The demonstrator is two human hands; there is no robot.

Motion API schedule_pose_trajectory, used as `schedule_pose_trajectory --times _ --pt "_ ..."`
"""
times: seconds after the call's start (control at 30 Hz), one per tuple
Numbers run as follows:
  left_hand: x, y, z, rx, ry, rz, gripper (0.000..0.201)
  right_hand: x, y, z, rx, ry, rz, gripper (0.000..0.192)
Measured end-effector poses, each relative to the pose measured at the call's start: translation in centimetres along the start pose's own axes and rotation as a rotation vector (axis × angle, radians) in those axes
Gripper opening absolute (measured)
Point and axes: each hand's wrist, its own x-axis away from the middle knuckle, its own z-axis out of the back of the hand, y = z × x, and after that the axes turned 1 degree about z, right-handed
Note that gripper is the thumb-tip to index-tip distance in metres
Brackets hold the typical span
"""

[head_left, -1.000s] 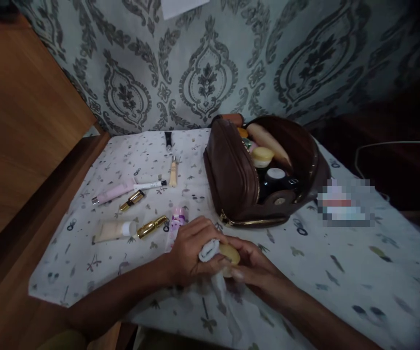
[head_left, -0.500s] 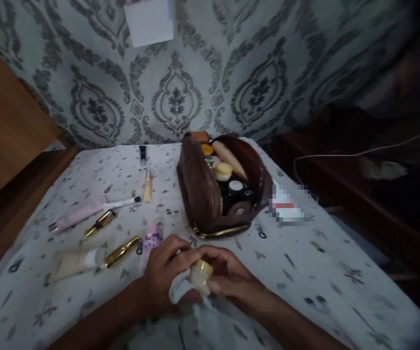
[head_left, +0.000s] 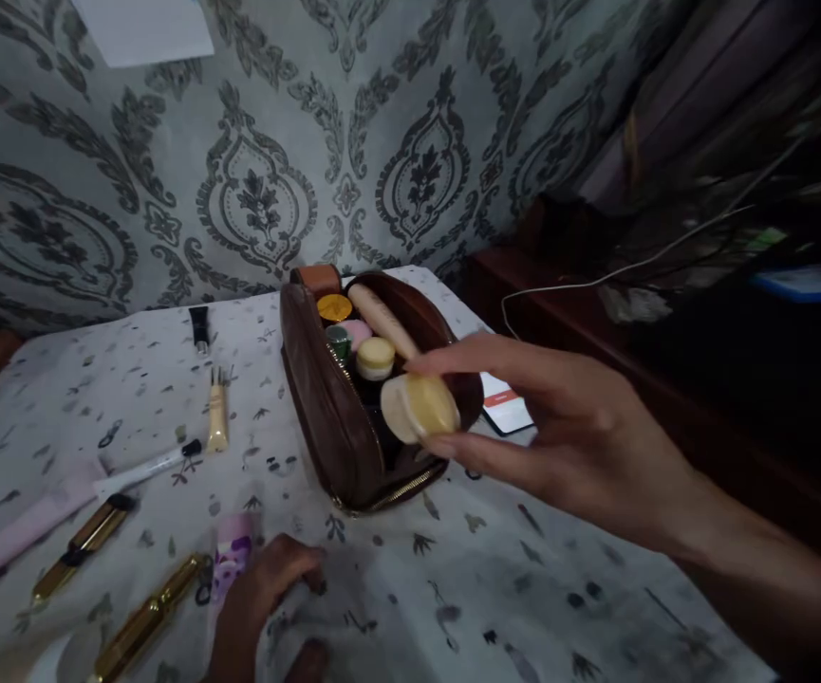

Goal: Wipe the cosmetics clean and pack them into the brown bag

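While patterned wallpaper (head_left: 260, 190) backs the printed tablecloth (head_left: 510, 569), right hand (head_left: 581, 446) pinches a jar (head_left: 420, 408); left hand (head_left: 260, 598) rests loosely curled, empty.

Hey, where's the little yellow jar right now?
In the head view, the little yellow jar is just right of centre, pinched in the right hand and held in front of the open brown pouch.

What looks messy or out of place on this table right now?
Nothing is spilled or broken. Several cosmetics lie scattered on the tablecloth left of the open brown pouch: gold tubes, a small cream tube and a black one. The right hand holds a small yellow jar tilted over the pouch.
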Motion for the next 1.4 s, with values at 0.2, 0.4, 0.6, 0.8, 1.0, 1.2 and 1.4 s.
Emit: schedule_pose_trajectory --times 0.2,0.4,0.6,0.8,1.0,1.2,1.4 --pt "0.5 -2.3 -0.6 0.009 -0.185 -0.032 0.033 -2.8 0.7 -1.0 0.472 -0.275 0.155 0.016" --pt "0.3 -4.8 -0.2 0.054 -0.21 -0.09 0.031 -2.9 1.0 -1.6 0.594 -0.396 0.181 0.007" --pt "-0.8 -7.0 -1.2 0.105 -0.289 -0.163 0.039 -3.4 0.5 -1.5 0.647 -0.473 0.177 0.004" --pt "-0.4 -6.8 -1.9 0.115 -0.31 -0.167 0.035 -4.9 -0.4 -1.4 0.677 -0.582 0.198 0.002" --pt "-0.4 -5.6 -2.1 0.111 -0.304 -0.158 0.026 -5.8 0.4 -1.6 0.737 -0.653 0.224 0.008" --pt "0.6 -2.3 -1.6 -0.005 -0.163 -0.047 0.035 -6.3 0.4 -1.5 0.715 -0.675 0.194 0.013" --pt "0.2 -1.1 -1.6 -0.05 -0.182 -0.06 0.032 -6.5 0.0 -1.3 0.727 -0.708 0.194 0.01"
